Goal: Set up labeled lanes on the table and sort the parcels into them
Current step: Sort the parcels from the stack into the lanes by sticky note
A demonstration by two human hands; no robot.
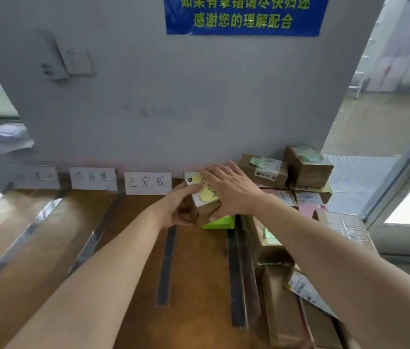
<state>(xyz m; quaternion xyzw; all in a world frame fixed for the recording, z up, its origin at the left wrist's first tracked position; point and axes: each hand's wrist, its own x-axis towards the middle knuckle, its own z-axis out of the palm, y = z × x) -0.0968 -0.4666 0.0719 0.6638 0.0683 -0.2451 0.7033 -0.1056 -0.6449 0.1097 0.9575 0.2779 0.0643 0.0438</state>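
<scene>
From the head camera: brown wood of the bench [128, 285], cut into lanes by dark tape strips [166, 263] running toward the grey wall [173, 96]. Free room across the left lanes. Crowded along the right edge by a pile of parcels [264, 170], stacked up to the wall corner.

Propped along the wall foot, white lane cards: one reading "已完成" [147, 183], the card left of it [93, 178] only partly legible, the farthest card [36, 177] blurred. High on the wall, a blue notice [244, 18] in green print, last line "感谢您的理解配合".

At the far end of the lane right of "已完成", close to the wall: small cardboard parcel [205, 211], topped with a yellow sticky note [207, 193], handwriting too covered to read. Left hand [176, 210] clamped on its left side, fingers curled round, thumb on top. Right hand [234, 192] laid over the top, fingers [211, 172] spread and straight, thumb hooked on the near face. Just below the near edge, a green packet [220, 222]. Cannot tell whether resting or lifted.
</scene>
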